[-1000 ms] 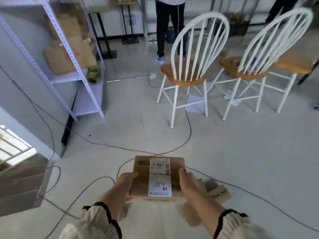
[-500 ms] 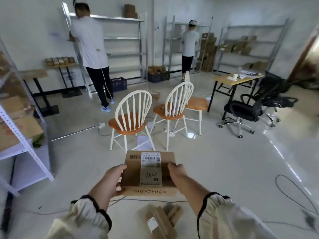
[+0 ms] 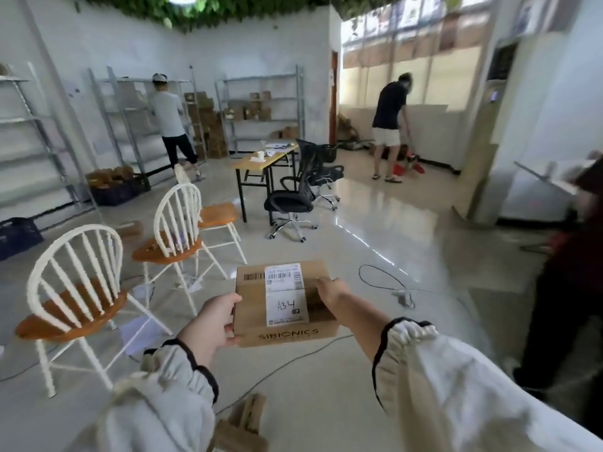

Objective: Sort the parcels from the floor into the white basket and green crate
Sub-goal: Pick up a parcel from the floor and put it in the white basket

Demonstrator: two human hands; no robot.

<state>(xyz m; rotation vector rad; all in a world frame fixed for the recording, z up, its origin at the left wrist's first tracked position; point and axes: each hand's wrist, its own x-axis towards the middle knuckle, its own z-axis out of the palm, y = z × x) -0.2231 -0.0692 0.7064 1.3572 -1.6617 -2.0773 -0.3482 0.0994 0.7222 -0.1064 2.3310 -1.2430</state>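
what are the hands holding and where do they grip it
A cardboard box: the left hand grips its left side, the right hand its right side.

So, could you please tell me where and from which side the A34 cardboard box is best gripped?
Grip the cardboard box by its two opposite side walls, one hand coming in from each side, as the left hand and right hand do now. It looks too wide for one hand, and side grips probably keep it level, with the label up.
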